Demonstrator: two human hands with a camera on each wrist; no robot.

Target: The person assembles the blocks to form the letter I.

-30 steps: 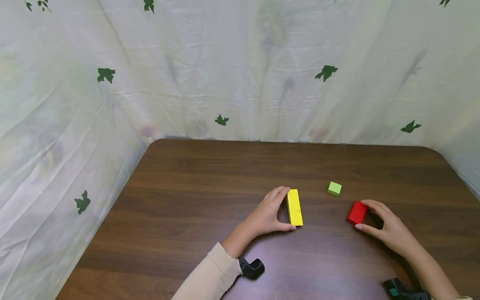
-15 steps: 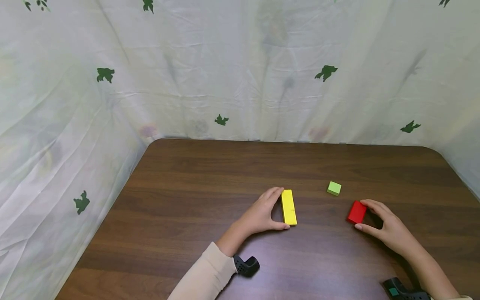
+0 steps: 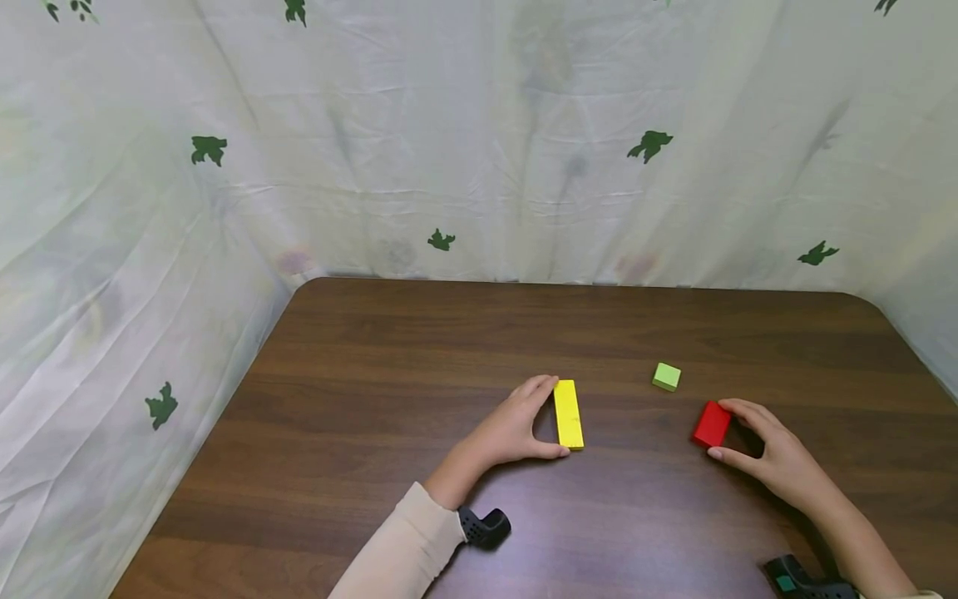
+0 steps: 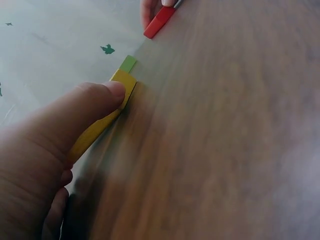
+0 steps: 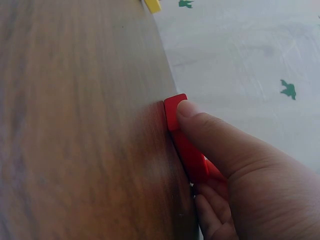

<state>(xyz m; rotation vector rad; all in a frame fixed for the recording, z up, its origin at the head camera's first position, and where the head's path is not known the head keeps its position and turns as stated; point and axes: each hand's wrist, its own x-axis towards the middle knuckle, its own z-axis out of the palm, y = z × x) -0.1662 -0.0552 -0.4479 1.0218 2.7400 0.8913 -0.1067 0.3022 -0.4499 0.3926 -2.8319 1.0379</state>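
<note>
My left hand (image 3: 512, 428) pinches a long yellow block (image 3: 569, 415) by its two short ends, thumb at the near end and fingertips at the far end. In the left wrist view the thumb presses on the end face of the yellow block (image 4: 97, 131). To the right, my right hand (image 3: 771, 449) grips a shorter red block (image 3: 712, 424) the same way. The right wrist view has the thumb on the end of the red block (image 5: 189, 150), which lies at the tabletop. Between and behind the two hands sits a small light green block (image 3: 667, 377), touched by neither.
The brown wooden table (image 3: 419, 333) has rounded far corners. Behind it and at the sides hangs a pale curtain (image 3: 479, 150) with green leaf-like patches. A black wrist device (image 3: 485, 528) is on the left wrist, another black device (image 3: 808, 580) on the right.
My left hand has slid the yellow block a short way to the left, away from the green and red blocks. The right hand stays in place on the red block.
</note>
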